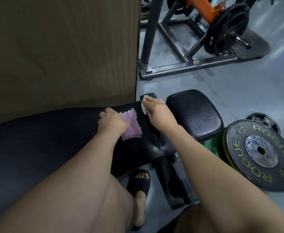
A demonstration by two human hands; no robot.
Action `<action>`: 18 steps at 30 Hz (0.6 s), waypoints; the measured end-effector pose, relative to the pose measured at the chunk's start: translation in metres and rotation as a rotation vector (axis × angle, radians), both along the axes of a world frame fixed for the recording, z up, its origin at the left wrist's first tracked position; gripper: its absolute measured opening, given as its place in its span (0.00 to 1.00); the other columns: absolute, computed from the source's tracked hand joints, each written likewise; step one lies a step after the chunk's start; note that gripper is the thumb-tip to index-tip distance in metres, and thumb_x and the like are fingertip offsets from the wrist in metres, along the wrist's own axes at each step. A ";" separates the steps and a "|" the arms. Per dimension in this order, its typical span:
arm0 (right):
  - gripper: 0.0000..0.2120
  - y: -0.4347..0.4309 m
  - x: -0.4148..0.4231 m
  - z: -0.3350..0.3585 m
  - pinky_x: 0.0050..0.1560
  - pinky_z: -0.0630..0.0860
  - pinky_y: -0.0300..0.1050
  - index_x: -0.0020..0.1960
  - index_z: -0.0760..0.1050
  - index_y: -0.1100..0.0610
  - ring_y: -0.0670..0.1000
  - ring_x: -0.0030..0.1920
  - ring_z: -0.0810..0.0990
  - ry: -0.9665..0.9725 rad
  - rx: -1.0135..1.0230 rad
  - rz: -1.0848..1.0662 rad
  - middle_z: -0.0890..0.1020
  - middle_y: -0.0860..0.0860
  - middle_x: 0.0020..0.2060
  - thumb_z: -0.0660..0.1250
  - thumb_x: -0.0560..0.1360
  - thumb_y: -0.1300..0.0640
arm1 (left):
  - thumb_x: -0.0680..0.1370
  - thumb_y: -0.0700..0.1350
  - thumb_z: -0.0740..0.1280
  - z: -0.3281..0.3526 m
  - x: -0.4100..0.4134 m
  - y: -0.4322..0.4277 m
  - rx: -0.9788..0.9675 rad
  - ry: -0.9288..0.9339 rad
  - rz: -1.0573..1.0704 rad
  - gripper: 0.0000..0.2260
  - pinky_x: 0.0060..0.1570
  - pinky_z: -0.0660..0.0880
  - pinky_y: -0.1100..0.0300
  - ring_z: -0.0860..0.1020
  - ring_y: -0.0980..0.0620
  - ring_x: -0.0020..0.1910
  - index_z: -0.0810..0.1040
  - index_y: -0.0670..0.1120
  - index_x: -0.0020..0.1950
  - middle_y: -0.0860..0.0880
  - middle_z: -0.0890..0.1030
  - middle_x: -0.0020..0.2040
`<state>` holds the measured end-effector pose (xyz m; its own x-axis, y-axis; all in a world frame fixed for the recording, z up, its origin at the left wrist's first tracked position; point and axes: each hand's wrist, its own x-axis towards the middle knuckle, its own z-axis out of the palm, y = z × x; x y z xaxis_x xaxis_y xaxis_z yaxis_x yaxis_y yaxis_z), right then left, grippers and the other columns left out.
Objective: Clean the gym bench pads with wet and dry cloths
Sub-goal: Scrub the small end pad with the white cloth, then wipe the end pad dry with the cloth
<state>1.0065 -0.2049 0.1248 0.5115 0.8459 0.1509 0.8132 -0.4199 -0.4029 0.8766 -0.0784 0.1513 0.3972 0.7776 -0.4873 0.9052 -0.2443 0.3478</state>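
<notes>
Long bench pad [54, 140] runs along the brown panel [62, 47] on its left side, with no visible gap. A narrow gap separates its far end from the seat pad [195, 113].

Left hand [112, 121] rests on the long pad near the far end, fingers curled round a purple cloth [132, 126].

Right hand [156, 110] grips a white cloth [144, 106] against the pad's far edge, just beside a metal bracket [148, 95].

Open grey floor [238, 84] lies between the seat pad and the steel machine frame [188, 63].

A black weight plate [260, 153] lies just beside the seat pad, stacked on a green plate [211, 147] that is mostly hidden.

Right fingertips are covered by the hand, the white cloth is largely concealed, and both forearms cut off the near pad.
</notes>
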 end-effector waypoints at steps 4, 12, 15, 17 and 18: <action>0.18 -0.008 0.006 -0.005 0.65 0.73 0.56 0.68 0.75 0.58 0.63 0.73 0.64 0.020 -0.158 -0.124 0.70 0.58 0.75 0.63 0.79 0.62 | 0.74 0.49 0.71 -0.010 -0.005 0.008 -0.090 0.086 -0.027 0.25 0.40 0.73 0.54 0.79 0.40 0.58 0.71 0.41 0.69 0.41 0.76 0.64; 0.13 -0.043 -0.022 0.021 0.61 0.75 0.48 0.59 0.82 0.61 0.58 0.58 0.78 0.184 0.025 -0.204 0.80 0.56 0.57 0.62 0.78 0.63 | 0.78 0.39 0.63 0.006 0.007 -0.001 -0.086 -0.227 -0.115 0.02 0.41 0.70 0.56 0.76 0.45 0.45 0.75 0.45 0.47 0.46 0.77 0.45; 0.08 -0.059 -0.028 0.029 0.53 0.70 0.39 0.55 0.79 0.57 0.54 0.53 0.79 0.361 -0.016 -0.260 0.80 0.52 0.51 0.64 0.78 0.60 | 0.76 0.37 0.62 0.011 0.005 -0.013 -0.134 -0.450 -0.092 0.08 0.39 0.70 0.57 0.76 0.48 0.42 0.73 0.50 0.43 0.51 0.78 0.43; 0.07 -0.068 -0.032 0.034 0.48 0.72 0.42 0.55 0.74 0.54 0.50 0.48 0.79 0.567 0.003 -0.363 0.81 0.49 0.46 0.67 0.78 0.55 | 0.76 0.35 0.62 0.015 0.007 -0.021 -0.248 -0.603 -0.149 0.11 0.38 0.70 0.57 0.73 0.49 0.37 0.73 0.52 0.45 0.50 0.77 0.41; 0.10 -0.073 -0.033 0.036 0.49 0.74 0.43 0.56 0.72 0.53 0.49 0.45 0.78 0.698 0.034 -0.427 0.81 0.48 0.44 0.69 0.77 0.53 | 0.77 0.34 0.62 0.020 0.008 -0.026 -0.296 -0.658 -0.197 0.13 0.39 0.70 0.56 0.73 0.49 0.37 0.74 0.53 0.47 0.49 0.78 0.41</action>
